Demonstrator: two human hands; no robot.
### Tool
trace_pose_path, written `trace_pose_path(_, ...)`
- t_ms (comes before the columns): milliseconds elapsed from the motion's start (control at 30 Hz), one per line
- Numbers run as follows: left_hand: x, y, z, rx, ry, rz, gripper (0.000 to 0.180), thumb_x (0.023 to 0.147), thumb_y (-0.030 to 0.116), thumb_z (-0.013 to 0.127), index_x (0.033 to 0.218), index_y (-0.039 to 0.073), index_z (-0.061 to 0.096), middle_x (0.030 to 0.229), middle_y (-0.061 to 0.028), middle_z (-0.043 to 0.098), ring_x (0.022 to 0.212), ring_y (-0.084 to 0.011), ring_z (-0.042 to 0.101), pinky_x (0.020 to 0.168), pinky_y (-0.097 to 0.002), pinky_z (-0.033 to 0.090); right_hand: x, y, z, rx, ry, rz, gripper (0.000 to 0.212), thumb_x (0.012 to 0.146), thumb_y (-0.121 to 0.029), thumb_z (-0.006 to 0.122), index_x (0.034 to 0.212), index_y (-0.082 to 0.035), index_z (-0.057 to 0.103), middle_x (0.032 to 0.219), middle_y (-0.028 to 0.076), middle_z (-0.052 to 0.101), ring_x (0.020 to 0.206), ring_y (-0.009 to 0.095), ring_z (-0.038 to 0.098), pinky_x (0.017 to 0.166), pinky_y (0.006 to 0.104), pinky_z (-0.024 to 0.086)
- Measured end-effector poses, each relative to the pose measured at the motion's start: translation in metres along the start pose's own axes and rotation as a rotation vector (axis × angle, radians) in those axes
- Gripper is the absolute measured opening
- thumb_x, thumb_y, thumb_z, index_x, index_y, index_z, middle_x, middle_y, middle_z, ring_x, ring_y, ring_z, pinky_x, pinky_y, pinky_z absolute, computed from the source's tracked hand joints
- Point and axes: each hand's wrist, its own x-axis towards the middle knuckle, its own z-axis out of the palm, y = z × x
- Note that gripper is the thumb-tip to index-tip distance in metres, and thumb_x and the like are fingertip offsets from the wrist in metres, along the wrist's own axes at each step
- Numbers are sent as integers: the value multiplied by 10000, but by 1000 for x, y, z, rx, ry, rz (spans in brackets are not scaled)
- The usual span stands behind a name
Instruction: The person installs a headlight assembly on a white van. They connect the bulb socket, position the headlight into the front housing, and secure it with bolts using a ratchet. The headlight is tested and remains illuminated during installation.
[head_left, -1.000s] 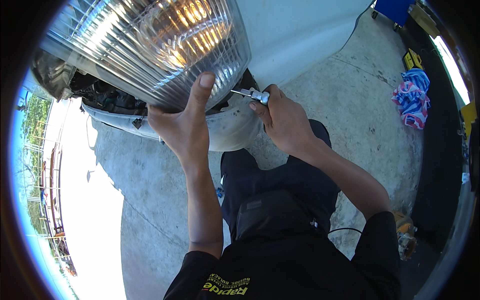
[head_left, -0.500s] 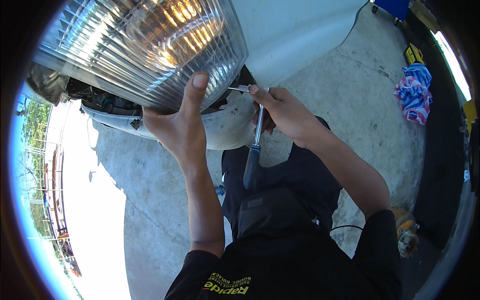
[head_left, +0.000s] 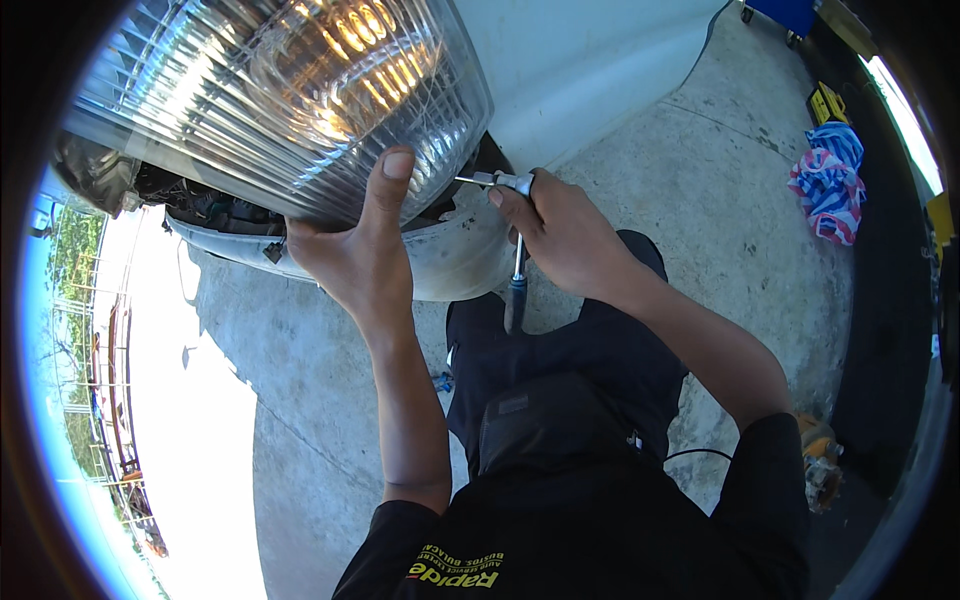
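Note:
A large ribbed clear headlamp fills the upper left, set against a white car body. My left hand presses under the lamp's lower edge, thumb up on the glass. My right hand grips a ratchet wrench just right of the lamp; its metal head and thin extension point left into the gap behind the lamp, and its dark handle hangs down. The white bumper curves below the lamp.
I crouch on a concrete floor. A striped red, white and blue cloth lies at the right, with a yellow box beyond it. A small blue item lies by my knee. Bright sunlit ground lies at the left.
The ratchet handle has swung down from behind my right hand to hang vertically. My left hand stays under the lamp.

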Motion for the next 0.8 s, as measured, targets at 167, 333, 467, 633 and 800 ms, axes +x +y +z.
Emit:
trace_pose_path(167, -1, 0, -1, 9, 3, -6, 588, 821, 253, 970, 1194, -104, 689, 1047, -113, 740, 951, -177, 706, 910, -310, 552, 4, 4, 2, 387, -56, 178, 552, 1125, -525, 510, 934, -12, 580, 711, 114, 642, 619, 249, 681, 596, 403, 522)
trace_pose_path(333, -1, 2, 0, 1, -3, -3, 586, 825, 251, 967, 1193, -109, 686, 1051, -117, 737, 971, -183, 705, 924, -315, 548, 5, -1, -3, 301, -53, 174, 567, 1119, -555, 507, 934, -23, 578, 710, 91, 625, 610, 219, 669, 587, 390, 527)
trace_pose_path(467, -1, 2, 0, 1, 7, 4, 579, 830, 242, 963, 1194, -109, 683, 1052, -119, 738, 969, -183, 705, 922, -313, 549, -2, -5, -3, 37, 36, 33, 563, 1121, -552, 505, 926, -29, 579, 716, 81, 622, 605, 188, 657, 577, 365, 525)
trace_pose_path(633, -1, 1, -3, 39, -14, -6, 597, 830, 241, 965, 1212, -113, 673, 1059, -124, 738, 964, -185, 706, 922, -310, 547, 1, -4, -8, 666, -174, 307, 551, 1130, -512, 510, 925, -5, 577, 713, 107, 614, 600, 208, 643, 579, 368, 526)
trace_pose_path(800, 0, -1, -2, 25, -6, 6, 616, 823, 263, 971, 1210, -114, 673, 1053, -122, 738, 962, -185, 705, 917, -311, 548, 1, 0, -4, 101, -61, 38, 546, 1129, -514, 516, 953, -4, 601, 728, 95, 631, 607, 196, 655, 577, 334, 521)
